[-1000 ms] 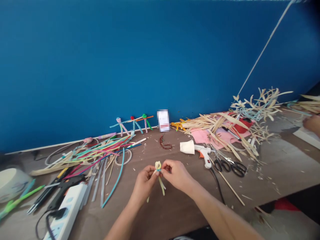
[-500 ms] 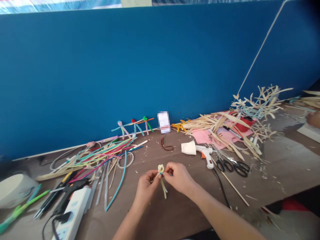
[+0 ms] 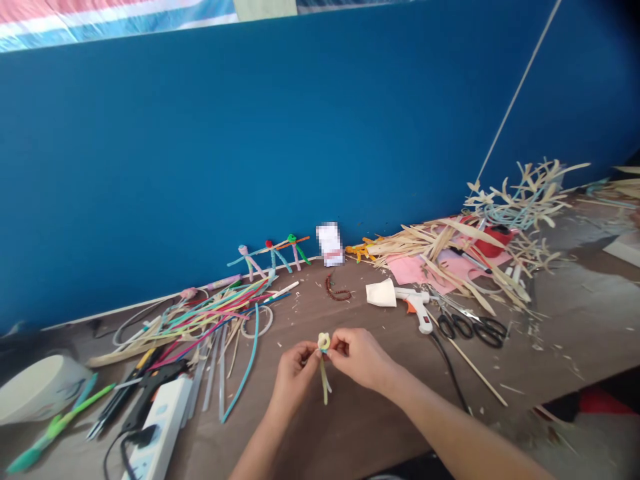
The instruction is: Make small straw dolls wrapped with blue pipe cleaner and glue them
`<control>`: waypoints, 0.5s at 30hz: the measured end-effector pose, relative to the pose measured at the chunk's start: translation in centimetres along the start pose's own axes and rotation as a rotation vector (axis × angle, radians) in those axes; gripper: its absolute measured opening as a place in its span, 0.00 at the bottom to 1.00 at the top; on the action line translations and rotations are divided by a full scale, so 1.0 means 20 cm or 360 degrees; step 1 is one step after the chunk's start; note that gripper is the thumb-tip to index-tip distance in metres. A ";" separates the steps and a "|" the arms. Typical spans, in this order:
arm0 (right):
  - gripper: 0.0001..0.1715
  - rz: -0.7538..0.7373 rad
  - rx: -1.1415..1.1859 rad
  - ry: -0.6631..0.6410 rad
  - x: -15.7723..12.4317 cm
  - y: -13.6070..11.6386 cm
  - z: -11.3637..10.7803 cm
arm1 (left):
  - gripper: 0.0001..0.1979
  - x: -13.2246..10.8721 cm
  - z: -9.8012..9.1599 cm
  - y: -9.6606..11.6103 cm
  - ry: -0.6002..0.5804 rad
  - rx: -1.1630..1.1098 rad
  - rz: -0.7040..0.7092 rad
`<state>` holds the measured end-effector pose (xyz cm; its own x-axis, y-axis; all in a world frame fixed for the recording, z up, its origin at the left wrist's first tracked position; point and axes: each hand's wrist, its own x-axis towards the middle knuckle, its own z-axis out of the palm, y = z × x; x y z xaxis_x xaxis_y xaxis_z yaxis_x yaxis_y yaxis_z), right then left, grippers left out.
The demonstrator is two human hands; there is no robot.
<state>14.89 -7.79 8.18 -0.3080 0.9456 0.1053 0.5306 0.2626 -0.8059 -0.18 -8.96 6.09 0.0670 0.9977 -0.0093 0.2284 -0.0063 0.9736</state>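
Observation:
Both my hands meet over the brown table (image 3: 350,427) near its front edge. My left hand (image 3: 295,377) and my right hand (image 3: 360,357) pinch a small pale yellow looped strip figure (image 3: 324,341) between their fingertips. Its round loop stands up between the thumbs, and its thin yellow tails (image 3: 325,383) hang down towards the tabletop. A short blue band wraps the figure just under the loop.
Coloured strips (image 3: 210,313) lie in a heap at left, beside a black glue gun (image 3: 145,393) and a white power strip (image 3: 160,427). A white glue gun (image 3: 413,307), black scissors (image 3: 473,325) and dried leaf strips (image 3: 450,250) lie at right. Three small stick figures (image 3: 270,253) lean against the blue wall.
The view has tilted up a little, so the table items sit slightly lower and further right. My hands still hold the looped figure; another person's hand at the far right edge is gone from view.

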 end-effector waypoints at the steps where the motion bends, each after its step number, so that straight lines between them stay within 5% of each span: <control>1: 0.05 -0.0007 0.0007 -0.0015 0.00 0.00 0.00 | 0.11 0.00 0.00 0.00 -0.0002 -0.0006 0.0016; 9: 0.06 -0.0016 0.0124 -0.0128 0.02 0.04 0.01 | 0.11 0.00 -0.02 -0.01 -0.0127 -0.0056 0.0014; 15: 0.08 0.0018 0.0310 -0.0617 0.05 0.09 -0.07 | 0.13 0.00 -0.07 0.05 -0.0398 -0.0039 -0.0062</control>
<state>16.63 -6.07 7.74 -0.5965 0.7962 -0.1008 0.3884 0.1765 -0.9044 -1.33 -8.88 7.49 0.2975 0.9494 -0.1001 0.2120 0.0366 0.9766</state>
